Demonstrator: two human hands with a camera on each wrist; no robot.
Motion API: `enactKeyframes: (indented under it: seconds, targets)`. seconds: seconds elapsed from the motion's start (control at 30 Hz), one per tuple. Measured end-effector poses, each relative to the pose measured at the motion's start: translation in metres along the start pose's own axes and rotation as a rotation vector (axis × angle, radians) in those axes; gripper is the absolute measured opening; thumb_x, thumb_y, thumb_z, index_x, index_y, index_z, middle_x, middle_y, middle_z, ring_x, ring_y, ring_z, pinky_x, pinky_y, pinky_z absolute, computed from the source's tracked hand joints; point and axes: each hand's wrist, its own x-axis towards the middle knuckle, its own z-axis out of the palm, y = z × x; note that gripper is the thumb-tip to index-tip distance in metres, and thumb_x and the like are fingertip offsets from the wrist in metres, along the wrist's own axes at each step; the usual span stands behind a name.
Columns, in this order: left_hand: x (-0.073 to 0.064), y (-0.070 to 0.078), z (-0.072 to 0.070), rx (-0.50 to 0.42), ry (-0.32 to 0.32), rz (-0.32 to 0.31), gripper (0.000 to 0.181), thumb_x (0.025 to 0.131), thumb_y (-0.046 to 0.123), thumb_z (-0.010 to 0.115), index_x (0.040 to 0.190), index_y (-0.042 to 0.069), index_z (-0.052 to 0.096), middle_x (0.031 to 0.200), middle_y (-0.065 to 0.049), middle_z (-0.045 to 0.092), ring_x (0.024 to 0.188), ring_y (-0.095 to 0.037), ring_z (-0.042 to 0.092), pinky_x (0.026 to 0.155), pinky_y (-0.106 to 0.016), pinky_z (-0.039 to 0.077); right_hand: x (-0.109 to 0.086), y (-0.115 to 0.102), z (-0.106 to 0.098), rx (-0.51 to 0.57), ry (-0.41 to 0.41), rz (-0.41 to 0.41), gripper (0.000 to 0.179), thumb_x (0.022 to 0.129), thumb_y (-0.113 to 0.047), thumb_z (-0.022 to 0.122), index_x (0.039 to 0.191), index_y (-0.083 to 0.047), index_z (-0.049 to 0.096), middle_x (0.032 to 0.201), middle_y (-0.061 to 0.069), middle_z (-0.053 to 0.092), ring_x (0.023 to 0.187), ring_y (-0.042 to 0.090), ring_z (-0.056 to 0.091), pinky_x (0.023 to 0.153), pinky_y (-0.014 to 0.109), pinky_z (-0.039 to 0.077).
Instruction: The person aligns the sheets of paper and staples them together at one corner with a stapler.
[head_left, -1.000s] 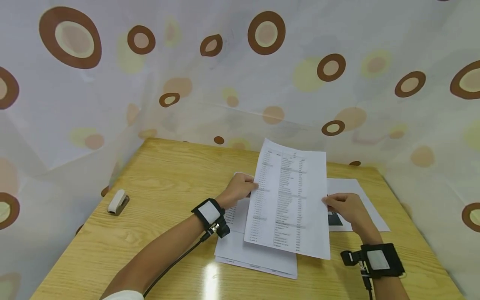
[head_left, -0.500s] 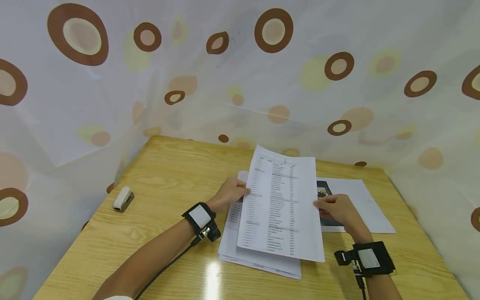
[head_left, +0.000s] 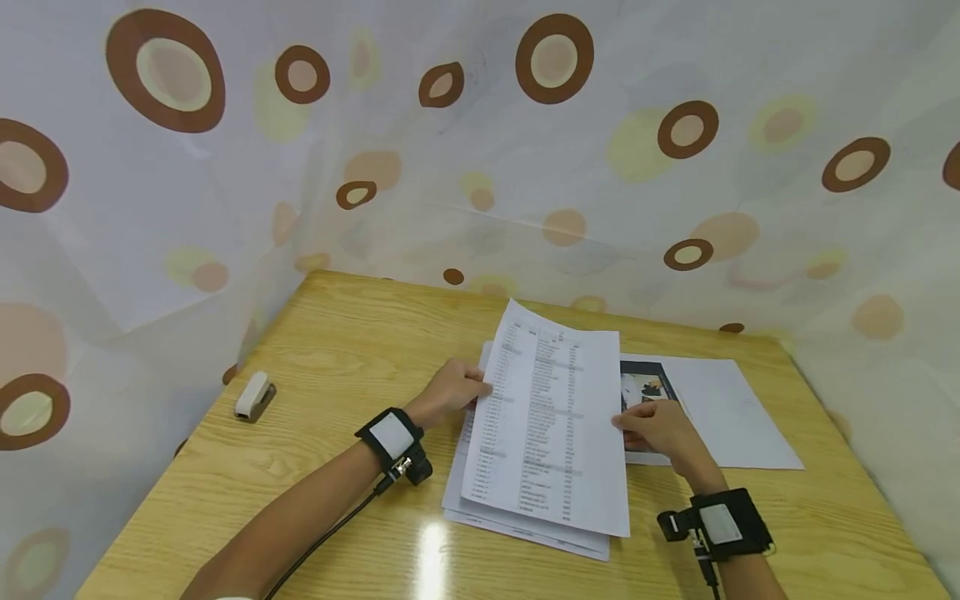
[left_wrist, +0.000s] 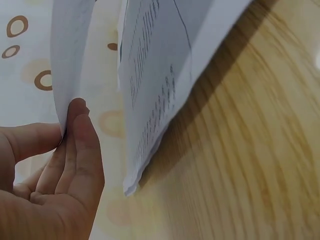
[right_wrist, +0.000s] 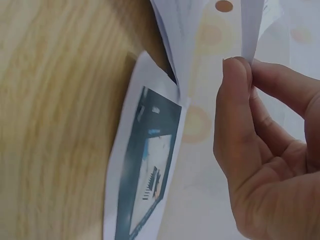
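Fingers (left_wrist: 75, 150) of the left hand (head_left: 448, 392) pinch the left edge of a printed sheet (head_left: 547, 417), thumb against fingertips, and the right hand (head_left: 654, 423) does the same on the opposite edge, its thumb and forefinger closed on the paper in the right wrist view. Between them the sheet hangs just above a stack of pages (head_left: 480, 508) lying on the wooden table (head_left: 337, 350), its far end tilted up and its near end drooping toward the stack.

Beside the right hand lies another page with a dark picture (head_left: 645, 387) on it, partly under the raised sheet's edge. A small white stapler (head_left: 253, 395) sits well apart at the table's left side, near the spotted curtain (head_left: 480, 125) that closes in the table.

From where I stand, both grips look thin: only the very margin of the paper is caught on each side. If either pinch loosens, the sheet would swing down on one corner and land askew across the stack. Pulling the hands apart could crease or tear that light margin. The drooping near edge may also drag over the top page and nudge the pile out of line, and the right hand's knuckles are close enough to the picture page to shift it.
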Motion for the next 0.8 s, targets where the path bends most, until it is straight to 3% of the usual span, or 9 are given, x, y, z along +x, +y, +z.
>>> enactKeyframes:
  seconds: [0.27,0.57,0.8]
  targets:
    - [-0.001,-0.007,-0.003,0.065,-0.015,-0.006,0.014,0.094,0.004,0.065,0.083,-0.003,0.07,0.086,-0.007,0.068,0.072,-0.014,0.059,0.062,-0.027,0.044,0.005,0.009,0.011,-0.05,-0.033,0.019,0.026,0.093,-0.017,0.07,0.101,0.007,0.072,0.082,0.006,0.069,0.072,0.018,0.067,0.067,0.03,0.056]
    - [-0.004,-0.011,-0.004,0.075,-0.022,-0.018,0.011,0.093,0.004,0.066,0.087,-0.004,0.073,0.087,-0.008,0.069,0.073,-0.015,0.062,0.064,-0.029,0.047,0.01,0.019,0.024,-0.047,-0.042,0.043,0.023,0.092,-0.013,0.072,0.099,0.008,0.073,0.078,0.006,0.068,0.068,0.017,0.065,0.064,0.029,0.055]
    - [-0.002,-0.015,-0.005,0.052,-0.029,-0.051,0.016,0.094,0.004,0.066,0.103,-0.007,0.073,0.094,-0.011,0.071,0.081,-0.019,0.07,0.072,-0.033,0.056,0.011,0.018,0.028,-0.066,-0.039,0.052,0.023,0.092,-0.012,0.071,0.101,0.009,0.072,0.078,0.007,0.068,0.068,0.017,0.065,0.064,0.029,0.056]
